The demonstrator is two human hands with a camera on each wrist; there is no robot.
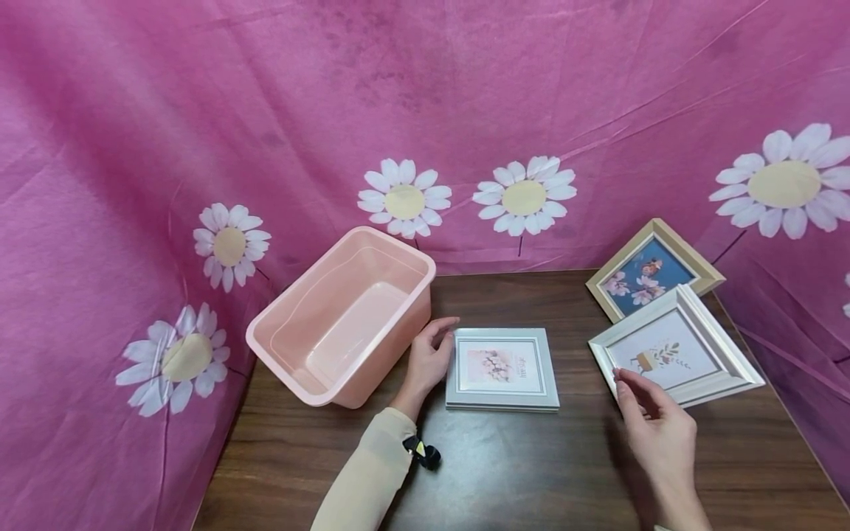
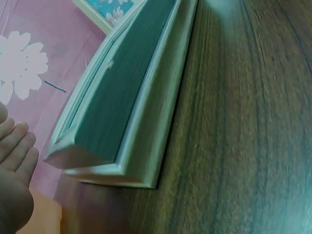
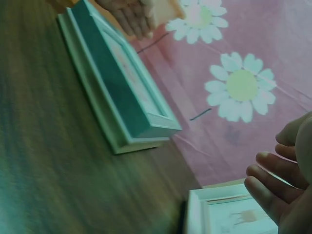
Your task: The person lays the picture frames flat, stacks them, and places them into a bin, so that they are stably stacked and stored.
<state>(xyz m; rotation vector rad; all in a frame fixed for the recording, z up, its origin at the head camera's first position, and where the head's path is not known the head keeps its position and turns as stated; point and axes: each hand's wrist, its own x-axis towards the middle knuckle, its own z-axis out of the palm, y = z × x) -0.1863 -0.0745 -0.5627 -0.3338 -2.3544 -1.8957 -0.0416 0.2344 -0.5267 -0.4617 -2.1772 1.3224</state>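
Observation:
A light grey picture frame (image 1: 501, 369) with a pink blossom print lies flat on top of another frame (image 2: 146, 146), whose picture is hidden. Beside the stack's left edge is my left hand (image 1: 432, 358), its fingers fairly straight and holding nothing; whether it touches the edge I cannot tell. On the right, a white picture frame (image 1: 671, 350) with a plant print overlaps a beige picture frame (image 1: 640, 276) with a blue blossom picture. My right hand (image 1: 657, 424) hovers near the white frame's lower left corner, fingers loosely bent, apart from it in the right wrist view (image 3: 278, 180).
A pink plastic tub (image 1: 415, 317) stands on the left of the dark wooden table (image 1: 524, 472). Behind and along the sides hangs a magenta cloth (image 1: 465, 88) printed with white daisies. A black band (image 1: 423, 452) sits on the left wrist.

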